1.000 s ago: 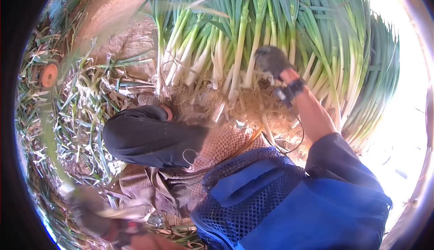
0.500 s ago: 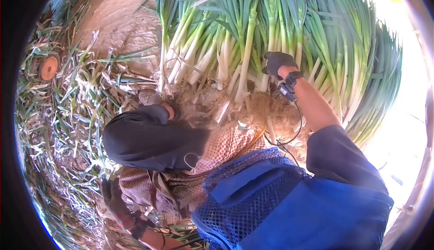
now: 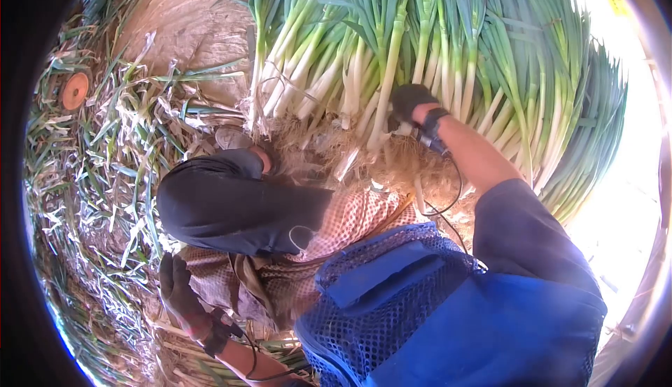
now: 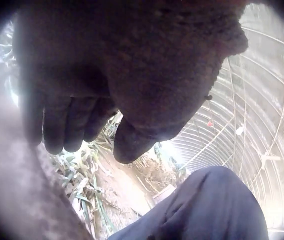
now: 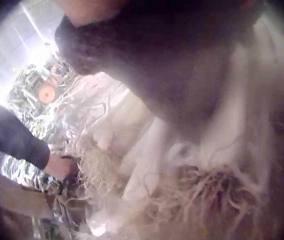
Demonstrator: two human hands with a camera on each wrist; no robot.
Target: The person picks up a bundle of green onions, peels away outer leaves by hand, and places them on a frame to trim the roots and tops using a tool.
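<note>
In the head view, long green onions with white stems and shaggy roots (image 3: 392,44) lie side by side, leaves toward the top. My gloved right hand (image 3: 414,104) is curled at the lower stems, where a white stem end shows just below it. From the right wrist, the dark glove (image 5: 177,65) covers several white stems (image 5: 144,160) with roots hanging under them; its fingertips are hidden. My gloved left hand (image 3: 183,296) is low at the left, beside the patterned cloth, fingers extended and holding nothing. Those fingers (image 4: 64,122) hang straight in the left wrist view.
Loose leaf scraps (image 3: 112,177) cover the ground at the left, with an orange disc (image 3: 75,91) among them. A dark-trousered knee (image 3: 231,208) and patterned cloth (image 3: 357,222) lie between my hands. A thin cable (image 3: 458,184) hangs from the right wrist. Hoops (image 4: 232,100) arch overhead.
My left hand has moved up and right from the scraps to beside the cloth, and the blurred leafy strip near it is gone. My right hand has shifted slightly along the stems.
</note>
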